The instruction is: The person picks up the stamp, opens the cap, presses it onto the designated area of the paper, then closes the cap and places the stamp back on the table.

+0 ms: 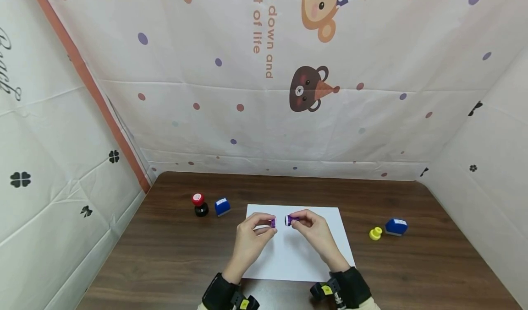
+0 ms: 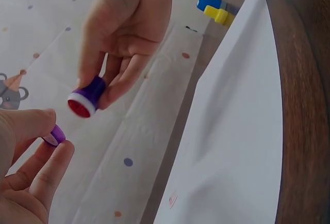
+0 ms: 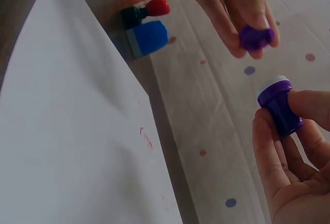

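Between thumb and fingers, my right hand [image 1: 316, 233] pinches a small purple stamp [image 3: 282, 109]. The left wrist view shows its red stamping face and white rim, turned toward my other hand. My left hand [image 1: 250, 239] holds a purple cap [image 2: 55, 135] by its edge, its hollow side partly visible. A short gap separates cap and stamp, both raised over a white sheet of paper [image 1: 297, 264]. The sheet bears a faint red mark [image 3: 146, 137], visible in both wrist views.
Left of the paper stand a red-topped black stamp [image 1: 200, 208] and a blue block-shaped piece [image 1: 222, 207]. To the right are a small yellow piece [image 1: 375, 233] and another blue piece [image 1: 396, 227]. Patterned cloth [image 1: 247, 127] borders the brown wooden table [image 1: 185, 255] behind and at the sides.
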The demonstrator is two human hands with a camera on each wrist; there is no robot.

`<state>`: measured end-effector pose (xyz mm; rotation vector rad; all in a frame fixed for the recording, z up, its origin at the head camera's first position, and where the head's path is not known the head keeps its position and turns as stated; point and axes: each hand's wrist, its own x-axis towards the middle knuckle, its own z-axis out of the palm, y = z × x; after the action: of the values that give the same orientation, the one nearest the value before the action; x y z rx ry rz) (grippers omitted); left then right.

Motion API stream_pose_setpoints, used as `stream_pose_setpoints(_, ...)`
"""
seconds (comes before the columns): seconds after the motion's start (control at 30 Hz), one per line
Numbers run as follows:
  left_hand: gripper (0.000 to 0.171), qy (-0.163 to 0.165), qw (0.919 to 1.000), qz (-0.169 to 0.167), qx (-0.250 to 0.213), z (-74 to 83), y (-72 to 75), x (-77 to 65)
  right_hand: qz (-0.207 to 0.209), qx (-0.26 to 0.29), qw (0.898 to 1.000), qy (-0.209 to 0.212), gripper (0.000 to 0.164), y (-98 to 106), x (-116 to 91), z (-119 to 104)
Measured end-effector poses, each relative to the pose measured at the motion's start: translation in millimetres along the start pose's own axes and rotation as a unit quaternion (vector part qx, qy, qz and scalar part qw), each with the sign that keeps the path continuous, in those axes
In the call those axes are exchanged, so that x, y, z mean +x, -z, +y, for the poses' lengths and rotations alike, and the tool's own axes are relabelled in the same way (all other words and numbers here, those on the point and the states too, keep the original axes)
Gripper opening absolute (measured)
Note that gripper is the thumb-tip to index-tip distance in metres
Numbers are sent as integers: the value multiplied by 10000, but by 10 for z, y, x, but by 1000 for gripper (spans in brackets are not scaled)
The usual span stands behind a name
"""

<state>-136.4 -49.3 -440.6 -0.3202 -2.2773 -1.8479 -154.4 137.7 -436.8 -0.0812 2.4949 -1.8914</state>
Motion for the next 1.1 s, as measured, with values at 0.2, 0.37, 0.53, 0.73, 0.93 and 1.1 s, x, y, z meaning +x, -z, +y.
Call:
stream_pose_setpoints(0.2,26,-75,10000,2,-26,-40,-59,9,-167,339,9992,137,14,-81,-53,-27)
stream_pose_setpoints(0.37,24,-208,9998,-23,-48,-44,-79,8,-225,364,9989,197,15,-120,-80,-44)
stream_pose_setpoints(0.53,24,-241,9997,-38,-38,-6,-82,4,-252,361,9989,187,17,-140,-94,-56)
stream_pose_setpoints(0.73,23,-243,9996,-131,-1,214,-59,-30,-209,367,9989,183,16,-154,-102,-50)
stream_pose_setpoints(0.93,22,-179,9997,-155,96,376,-30,-61,-131,338,9991,205,15,-180,-110,-42)
stream_pose_setpoints(1.1,23,-199,9996,-124,166,257,-51,-41,-79,425,9989,199,14,-200,-118,-49)
